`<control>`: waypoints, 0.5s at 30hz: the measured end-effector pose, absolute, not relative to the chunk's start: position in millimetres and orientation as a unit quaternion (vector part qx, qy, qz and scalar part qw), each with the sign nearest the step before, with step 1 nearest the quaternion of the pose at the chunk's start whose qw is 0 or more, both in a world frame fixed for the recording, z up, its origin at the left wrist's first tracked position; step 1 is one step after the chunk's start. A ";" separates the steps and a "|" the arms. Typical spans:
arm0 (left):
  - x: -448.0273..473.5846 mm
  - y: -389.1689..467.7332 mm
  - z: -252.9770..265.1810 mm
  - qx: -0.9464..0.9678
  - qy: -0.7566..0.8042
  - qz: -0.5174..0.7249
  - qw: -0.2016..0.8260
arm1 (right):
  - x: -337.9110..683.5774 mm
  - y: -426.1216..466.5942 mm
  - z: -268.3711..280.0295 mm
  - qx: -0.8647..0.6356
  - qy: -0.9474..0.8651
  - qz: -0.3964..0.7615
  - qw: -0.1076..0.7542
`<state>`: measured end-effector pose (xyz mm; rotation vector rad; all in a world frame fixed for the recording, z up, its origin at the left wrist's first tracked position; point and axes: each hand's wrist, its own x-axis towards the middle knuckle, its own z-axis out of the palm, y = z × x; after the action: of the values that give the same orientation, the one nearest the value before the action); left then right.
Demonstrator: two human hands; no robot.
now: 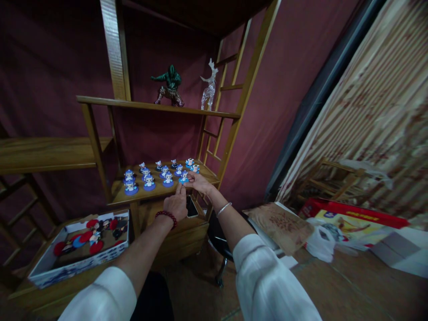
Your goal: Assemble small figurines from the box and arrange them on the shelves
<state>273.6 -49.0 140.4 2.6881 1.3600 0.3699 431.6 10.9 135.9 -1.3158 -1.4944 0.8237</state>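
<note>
My right hand [199, 182], with a silver bracelet on its wrist, pinches a small figurine on a light blue base [183, 178] at the front right of a wooden shelf [160, 191]. My left hand [176, 206], wearing a dark red bead bracelet, is just below that figurine at the shelf's front edge. Its index and middle fingers stretch upward and nothing shows in its grasp; whether they touch the base I cannot tell. Rows of similar purple-based figurines [149, 183] stand to the left. Behind them are darker-based figurines [158, 166], and two blue-and-white ones [190, 162] at the back right.
A low white box [80, 263] at lower left holds several red, blue and black figurines. Above, a green crouching statue [171, 82] and a clear deer [209, 89] stand on the upper shelf. A phone-like dark slab [191, 207] lies below. Bags and a red box [354, 214] sit right.
</note>
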 end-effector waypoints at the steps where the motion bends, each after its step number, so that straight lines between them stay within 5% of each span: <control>1: 274.1 -49.3 139.7 0.883 0.450 0.123 0.050 | 431.2 10.5 136.5 -0.538 -0.610 0.336 0.475; 15: 283.9 -50.7 134.5 0.872 0.473 0.121 0.022 | 428.9 10.3 136.1 -0.542 -0.609 0.321 0.481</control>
<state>283.9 -50.7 134.5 2.7026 1.4648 0.3756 428.9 10.3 136.1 -1.3225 -1.4855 0.7816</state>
